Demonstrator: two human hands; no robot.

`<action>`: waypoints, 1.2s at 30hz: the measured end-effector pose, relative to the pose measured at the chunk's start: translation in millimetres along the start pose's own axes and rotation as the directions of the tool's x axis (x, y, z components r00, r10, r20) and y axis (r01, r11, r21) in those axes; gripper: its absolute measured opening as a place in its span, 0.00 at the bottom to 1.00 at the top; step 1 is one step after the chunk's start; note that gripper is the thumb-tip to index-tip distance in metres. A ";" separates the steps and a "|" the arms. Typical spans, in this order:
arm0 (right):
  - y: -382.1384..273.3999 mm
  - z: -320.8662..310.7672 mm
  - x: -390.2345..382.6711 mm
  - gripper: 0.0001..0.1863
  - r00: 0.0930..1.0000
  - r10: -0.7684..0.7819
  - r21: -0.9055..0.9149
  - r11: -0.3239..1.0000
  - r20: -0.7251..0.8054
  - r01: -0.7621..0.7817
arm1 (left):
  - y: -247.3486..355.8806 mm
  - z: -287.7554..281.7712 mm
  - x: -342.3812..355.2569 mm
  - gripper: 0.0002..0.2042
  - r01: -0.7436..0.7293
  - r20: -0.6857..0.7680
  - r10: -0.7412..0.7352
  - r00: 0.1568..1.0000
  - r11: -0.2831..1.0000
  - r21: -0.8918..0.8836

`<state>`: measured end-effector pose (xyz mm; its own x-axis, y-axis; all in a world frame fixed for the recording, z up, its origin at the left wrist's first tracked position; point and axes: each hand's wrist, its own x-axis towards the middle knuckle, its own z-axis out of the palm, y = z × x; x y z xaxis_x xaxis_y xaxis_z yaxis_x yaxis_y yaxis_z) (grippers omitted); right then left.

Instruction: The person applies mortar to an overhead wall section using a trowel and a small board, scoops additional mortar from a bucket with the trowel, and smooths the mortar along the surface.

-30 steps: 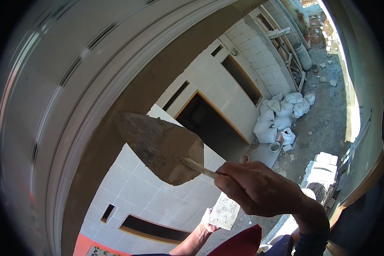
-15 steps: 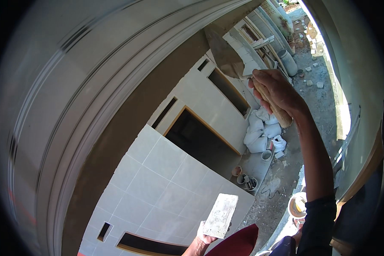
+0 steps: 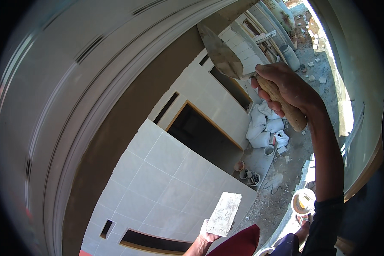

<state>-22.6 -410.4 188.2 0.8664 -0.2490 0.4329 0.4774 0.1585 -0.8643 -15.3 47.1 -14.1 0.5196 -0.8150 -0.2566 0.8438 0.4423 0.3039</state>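
Note:
My right hand is closed around the wooden handle of a pointed trowel, held high with thumb and fingers wrapped round it. The metal blade points to the upper left, smeared with brown mortar. Its tip overlaps the brown mortar band that runs along the wall below pale moulding; whether it touches cannot be told. Lower down, my left hand grips a whitish rectangular block from beneath its near end. The block is tilted, and its broad, rough face is in sight.
Pale tiles cover the wall around dark openings. White sacks and several buckets are on the ground below. A round bucket stands by my foot at lower right. Rubble and leaning boards lie farther off.
The trowel's handle end has swung to the right and its blade has turned, showing more of its face. My left hand and the block have hardly moved. The view has shifted slightly.

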 end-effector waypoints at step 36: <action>32.2 12.5 -31.8 0.23 0.988 -0.050 -0.047 0.998 -0.148 0.044 | -12.8 -30.8 -28.9 0.30 -0.083 -0.194 0.113 0.974 0.984 0.157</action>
<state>-33.0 -385.5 149.8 0.8101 -0.3950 0.4334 0.5074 0.1019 -0.8556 -37.0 76.6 -38.8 0.6278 -0.6713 -0.3940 0.7663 0.4439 0.4645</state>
